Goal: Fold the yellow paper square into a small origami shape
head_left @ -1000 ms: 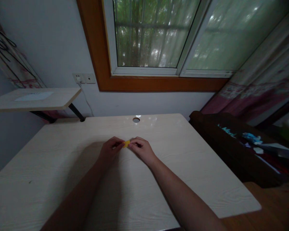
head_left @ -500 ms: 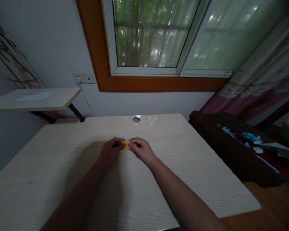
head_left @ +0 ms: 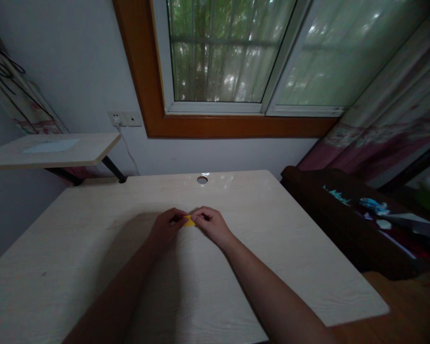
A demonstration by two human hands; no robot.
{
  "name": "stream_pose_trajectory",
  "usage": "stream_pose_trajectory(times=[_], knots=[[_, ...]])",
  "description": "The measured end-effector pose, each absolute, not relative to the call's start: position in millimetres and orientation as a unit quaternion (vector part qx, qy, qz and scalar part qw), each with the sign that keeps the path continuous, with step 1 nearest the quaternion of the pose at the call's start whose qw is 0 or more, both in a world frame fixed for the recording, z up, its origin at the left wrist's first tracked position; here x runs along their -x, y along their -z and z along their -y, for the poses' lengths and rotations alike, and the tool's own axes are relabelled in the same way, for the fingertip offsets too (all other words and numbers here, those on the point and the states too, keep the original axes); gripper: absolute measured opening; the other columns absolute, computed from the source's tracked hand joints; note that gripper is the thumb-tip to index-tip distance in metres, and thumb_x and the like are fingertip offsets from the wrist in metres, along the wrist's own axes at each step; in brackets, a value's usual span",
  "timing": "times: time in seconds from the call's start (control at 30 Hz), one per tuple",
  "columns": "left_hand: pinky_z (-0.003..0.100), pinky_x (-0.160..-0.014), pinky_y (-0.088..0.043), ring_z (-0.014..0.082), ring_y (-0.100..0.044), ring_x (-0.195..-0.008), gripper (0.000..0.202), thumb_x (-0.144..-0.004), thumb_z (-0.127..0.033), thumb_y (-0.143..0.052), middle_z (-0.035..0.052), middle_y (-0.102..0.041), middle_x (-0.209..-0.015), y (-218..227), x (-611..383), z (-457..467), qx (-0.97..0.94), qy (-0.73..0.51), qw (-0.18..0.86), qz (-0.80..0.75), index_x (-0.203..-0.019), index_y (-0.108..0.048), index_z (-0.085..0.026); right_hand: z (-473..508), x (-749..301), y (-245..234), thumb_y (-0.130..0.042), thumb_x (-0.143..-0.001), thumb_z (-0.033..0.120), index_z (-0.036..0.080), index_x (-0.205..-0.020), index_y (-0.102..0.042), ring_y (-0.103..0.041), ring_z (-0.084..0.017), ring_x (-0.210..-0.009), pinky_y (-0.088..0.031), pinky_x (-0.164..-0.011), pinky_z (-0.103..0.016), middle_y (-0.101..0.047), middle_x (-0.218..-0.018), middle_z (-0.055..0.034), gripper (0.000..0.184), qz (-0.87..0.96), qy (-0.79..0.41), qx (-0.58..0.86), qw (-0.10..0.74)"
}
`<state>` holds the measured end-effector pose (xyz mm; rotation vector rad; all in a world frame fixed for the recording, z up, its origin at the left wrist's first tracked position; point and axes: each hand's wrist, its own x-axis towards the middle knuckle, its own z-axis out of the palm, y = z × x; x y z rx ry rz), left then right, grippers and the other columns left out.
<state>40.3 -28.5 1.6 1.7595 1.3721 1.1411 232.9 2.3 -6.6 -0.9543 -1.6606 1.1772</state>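
Note:
A small, flat yellow piece, which looks like folded paper [head_left: 189, 221], is pinched between both hands over the middle of the pale wooden table [head_left: 272, 248]. My left hand [head_left: 166, 227] grips its left side with thumb and fingers closed. On its right side, my right hand [head_left: 211, 223] pinches it the same way. The fingertips of the two hands almost meet and cover much of the piece, so its full shape is hidden.
At the back left a raised shelf [head_left: 89, 148] on black legs carries a pale sheet [head_left: 52, 145]. A round cable hole [head_left: 202, 180] lies near the table's back edge. To the right stands a dark brown piece of furniture [head_left: 308, 205] with assorted items on it.
My fingertips have drawn closer together, mostly by the left hand shifting slightly right. Less of the yellow piece shows, and its visible outline is lower and narrower.

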Motion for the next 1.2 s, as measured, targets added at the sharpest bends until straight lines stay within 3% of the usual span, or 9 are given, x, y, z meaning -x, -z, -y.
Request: stream_pose_trajectory(times=[0.73,1.2], knots=[[0.026,-0.065,-0.05,0.0168,-0.064,-0.07,0.026,-0.081,-0.042,-0.062,0.0037,-0.072,-0.077,-5.0,-43.5,30.3,-0.646,-0.42,0.336,-0.542,-0.086,-0.071,-0.018,-2.5,-234.0,8.9,-0.067,-0.08,0.035,0.017,-0.077,-0.07,-0.048,-0.011,-0.056,-0.037,-0.053,-0.022,-0.059,-0.063,0.0011,0.019,0.656,-0.486,0.384,0.432],[0.024,-0.059,-0.046,0.015,-0.06,-0.061,0.029,-0.083,-0.044,-0.059,0.0015,-0.066,-0.065,-7.8,-44.3,31.9,-0.656,-0.396,0.35,-0.538,-0.078,-0.069,-0.017,-2.7,-235.3,6.2,-0.065,-0.081,0.034,0.017,-0.078,-0.07,-0.054,-0.013,-0.064,-0.044,-0.059,-0.024,-0.063,-0.073,-0.0018,0.018,0.658,-0.482,0.375,0.441]])
